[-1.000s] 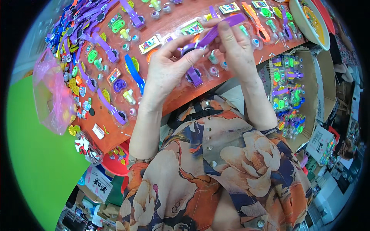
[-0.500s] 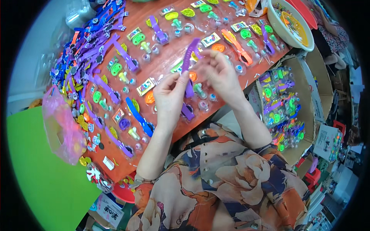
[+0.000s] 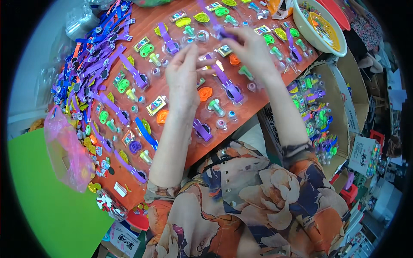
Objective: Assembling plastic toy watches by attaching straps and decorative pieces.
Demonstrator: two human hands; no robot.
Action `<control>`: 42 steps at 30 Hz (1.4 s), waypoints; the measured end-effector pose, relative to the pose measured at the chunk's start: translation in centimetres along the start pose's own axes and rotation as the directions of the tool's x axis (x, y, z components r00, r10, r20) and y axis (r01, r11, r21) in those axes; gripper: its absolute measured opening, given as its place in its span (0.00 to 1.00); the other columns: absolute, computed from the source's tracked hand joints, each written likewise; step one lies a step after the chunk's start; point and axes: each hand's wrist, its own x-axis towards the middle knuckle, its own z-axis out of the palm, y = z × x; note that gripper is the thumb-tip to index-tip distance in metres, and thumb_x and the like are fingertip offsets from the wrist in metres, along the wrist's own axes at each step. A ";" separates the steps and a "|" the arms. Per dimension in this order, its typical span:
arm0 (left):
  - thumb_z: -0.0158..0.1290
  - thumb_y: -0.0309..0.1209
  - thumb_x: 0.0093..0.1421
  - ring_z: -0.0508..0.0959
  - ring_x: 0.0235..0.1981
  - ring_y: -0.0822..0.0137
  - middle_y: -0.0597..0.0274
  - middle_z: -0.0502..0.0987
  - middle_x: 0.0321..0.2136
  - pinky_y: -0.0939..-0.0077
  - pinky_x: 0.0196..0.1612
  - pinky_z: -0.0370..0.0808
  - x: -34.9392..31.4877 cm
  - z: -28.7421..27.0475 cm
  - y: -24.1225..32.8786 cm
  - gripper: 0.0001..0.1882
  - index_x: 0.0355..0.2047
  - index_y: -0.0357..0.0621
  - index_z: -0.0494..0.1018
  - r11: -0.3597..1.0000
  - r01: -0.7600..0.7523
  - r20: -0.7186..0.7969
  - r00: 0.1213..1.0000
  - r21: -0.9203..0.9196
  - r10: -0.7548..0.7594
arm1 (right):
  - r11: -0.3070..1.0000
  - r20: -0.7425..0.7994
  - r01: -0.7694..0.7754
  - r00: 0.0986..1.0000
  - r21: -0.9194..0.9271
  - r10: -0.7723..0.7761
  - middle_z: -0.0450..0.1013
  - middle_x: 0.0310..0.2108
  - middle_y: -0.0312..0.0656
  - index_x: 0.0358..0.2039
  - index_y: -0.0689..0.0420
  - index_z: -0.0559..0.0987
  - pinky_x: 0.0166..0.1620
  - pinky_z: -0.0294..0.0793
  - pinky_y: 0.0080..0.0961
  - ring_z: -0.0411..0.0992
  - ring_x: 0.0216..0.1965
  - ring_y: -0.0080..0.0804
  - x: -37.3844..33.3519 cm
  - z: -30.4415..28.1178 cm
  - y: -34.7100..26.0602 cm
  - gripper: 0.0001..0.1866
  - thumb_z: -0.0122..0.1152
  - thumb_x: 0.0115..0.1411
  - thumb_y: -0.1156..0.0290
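Observation:
My right hand (image 3: pixel 250 48) is closed on a purple toy watch (image 3: pixel 211 18), its strap smeared by motion, over the far middle of the table. To its left, my left hand (image 3: pixel 183 73) hovers above the clear plastic trays, fingers apart and holding nothing. Just right of it, a purple toy watch (image 3: pixel 232 91) lies in a tray with a green tube-shaped toy (image 3: pixel 216 107) and an orange oval piece (image 3: pixel 204 93) nearby. Below my left wrist, a second purple watch (image 3: pixel 202 130) sits near the table's front edge.
Rows of filled trays cover the red table (image 3: pixel 172 32). A heap of purple and blue watches (image 3: pixel 92 64) lies at the left, beside a pink plastic bag (image 3: pixel 66 150). A white basin (image 3: pixel 299 26) stands far right; below it, an open carton (image 3: pixel 340 103) holds filled packs.
The purple watch has passed from my left hand to my right, which has moved up and away. My left hand has let go and moved slightly up and left.

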 end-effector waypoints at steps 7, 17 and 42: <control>0.51 0.31 0.68 0.82 0.36 0.67 0.52 0.79 0.42 0.80 0.32 0.79 -1.6 -3.1 1.4 0.15 0.50 0.31 0.72 0.996 -0.026 0.019 1.000 0.083 0.024 | 0.898 -0.011 0.116 0.991 -0.424 -0.133 0.77 0.36 0.48 0.38 0.60 0.80 0.45 0.75 0.39 0.76 0.40 0.46 3.7 3.0 5.6 0.14 0.67 0.56 0.65; 0.52 0.30 0.68 0.80 0.33 0.73 0.57 0.79 0.41 0.83 0.29 0.76 -5.4 -10.1 2.6 0.12 0.48 0.36 0.75 0.971 -0.040 -0.045 0.998 0.237 0.052 | 0.840 -0.010 0.259 0.954 -0.476 -0.299 0.73 0.38 0.51 0.30 0.62 0.79 0.49 0.73 0.42 0.72 0.44 0.50 3.9 4.9 7.1 0.09 0.66 0.55 0.70; 0.53 0.34 0.58 0.79 0.40 0.46 0.47 0.79 0.35 0.51 0.43 0.77 18.4 -28.9 10.6 0.12 0.31 0.40 0.82 -0.270 -0.097 0.242 0.775 0.958 0.583 | 0.981 0.209 0.194 0.960 -0.018 -0.186 0.74 0.45 0.45 0.46 0.65 0.78 0.50 0.72 0.27 0.74 0.46 0.36 -2.3 0.5 -5.2 0.11 0.54 0.64 0.80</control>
